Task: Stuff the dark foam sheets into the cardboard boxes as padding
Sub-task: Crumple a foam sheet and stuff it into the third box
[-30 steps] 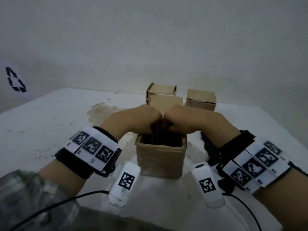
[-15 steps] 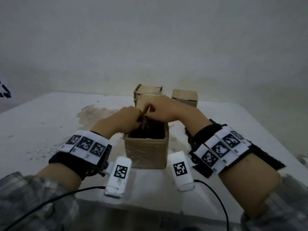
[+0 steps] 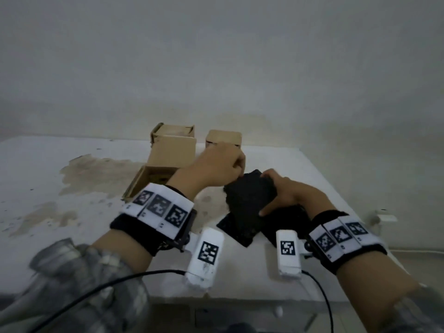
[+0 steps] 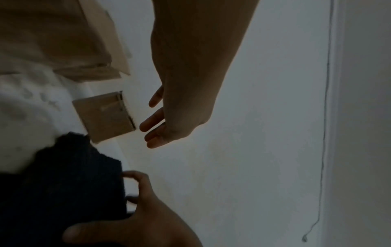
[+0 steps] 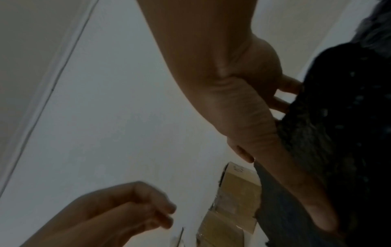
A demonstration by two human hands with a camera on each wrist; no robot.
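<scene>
At ten o'clock, an open cardboard box [image 3: 153, 181] with flap raised. Above it at twelve, two more boxes [image 3: 174, 132]. Centre: left hand [image 3: 216, 167], fingers loosely curled, apparently empty. At three o'clock, right hand [image 3: 286, 193] gripping a dark foam sheet [image 3: 249, 198], lifted over the stack [image 3: 240, 229]. Probably light, soft, crushable; best pinched at an edge.

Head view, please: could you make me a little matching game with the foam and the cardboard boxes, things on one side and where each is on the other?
1 lifted foam sheet
2 spare foam sheets
3 open cardboard box
4 far right cardboard box

A at the table's far edge
B gripped by the right hand
C flat on the table
D partly hidden by the left forearm

Pairs: 1-B, 2-C, 3-D, 4-A
</scene>
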